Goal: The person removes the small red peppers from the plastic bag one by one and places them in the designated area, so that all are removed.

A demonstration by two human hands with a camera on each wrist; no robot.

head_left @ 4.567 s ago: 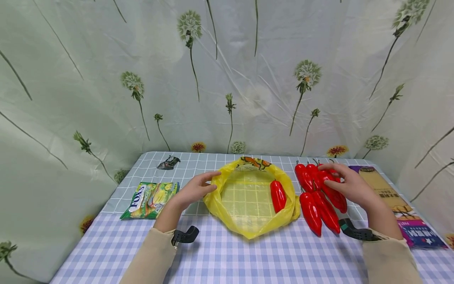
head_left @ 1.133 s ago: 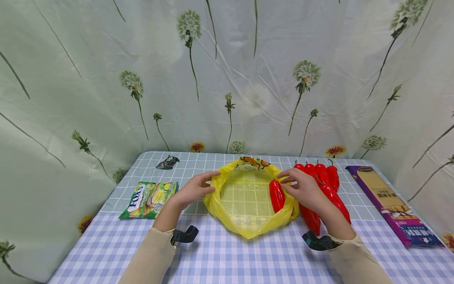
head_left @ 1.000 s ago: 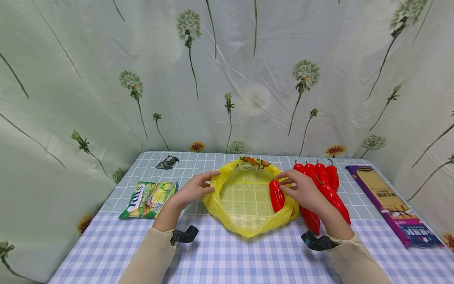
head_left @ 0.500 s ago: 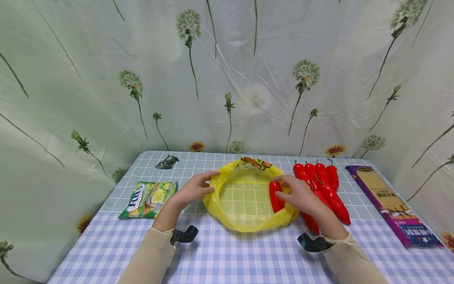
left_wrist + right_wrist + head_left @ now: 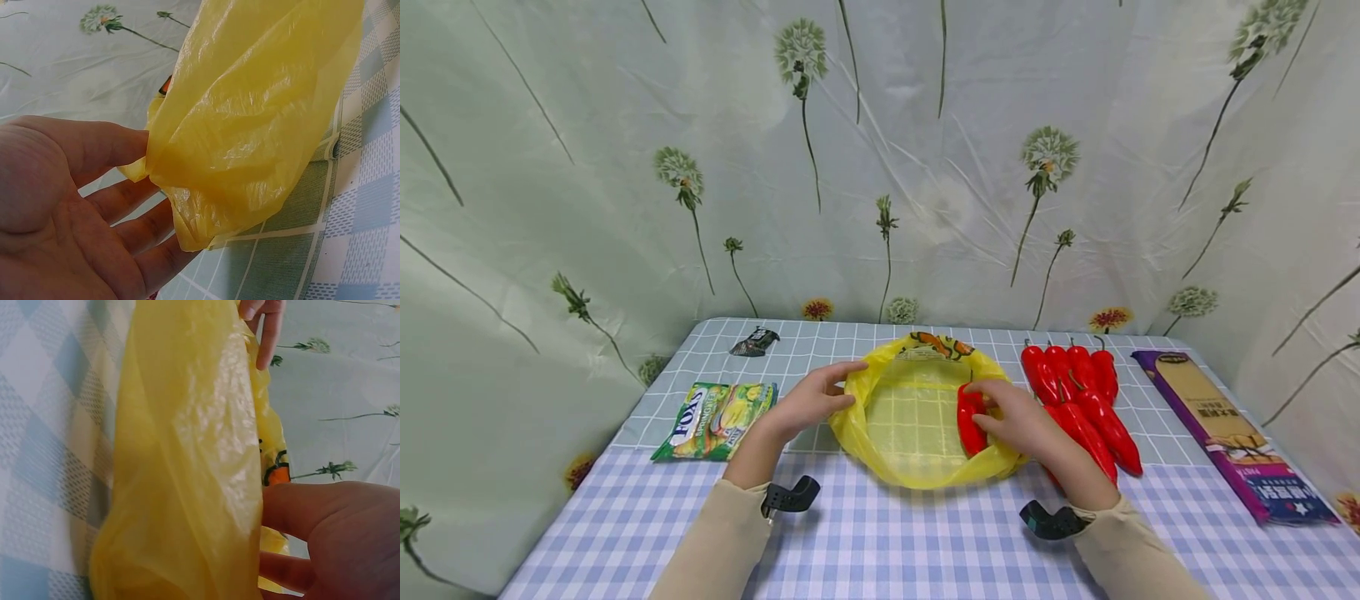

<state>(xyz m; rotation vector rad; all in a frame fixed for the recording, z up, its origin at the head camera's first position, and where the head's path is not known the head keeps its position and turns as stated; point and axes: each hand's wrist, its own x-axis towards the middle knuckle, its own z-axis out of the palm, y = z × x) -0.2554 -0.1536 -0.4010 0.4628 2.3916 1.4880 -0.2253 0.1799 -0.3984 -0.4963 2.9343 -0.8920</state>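
Note:
A yellow plastic bag lies with its mouth wide open at the middle of the table. My left hand pinches its left rim; the left wrist view shows the thumb and forefinger on the edge of the yellow film. Inside the bag, toward its right side, lies a glossy red pepper. My right hand reaches over the right rim and grips this pepper's upper part. From the right wrist, the bag's wall hides the pepper and the fingertips of my right hand.
Several red peppers are grouped right of the bag, partly behind my right forearm. Farther right lies a long purple and tan packet. A green FOX'S candy packet lies left, with a small black wrapper behind it.
My right hand has moved left from the grouped peppers into the bag and taken hold of the pepper there, which has shifted slightly left. My left hand stays at the rim.

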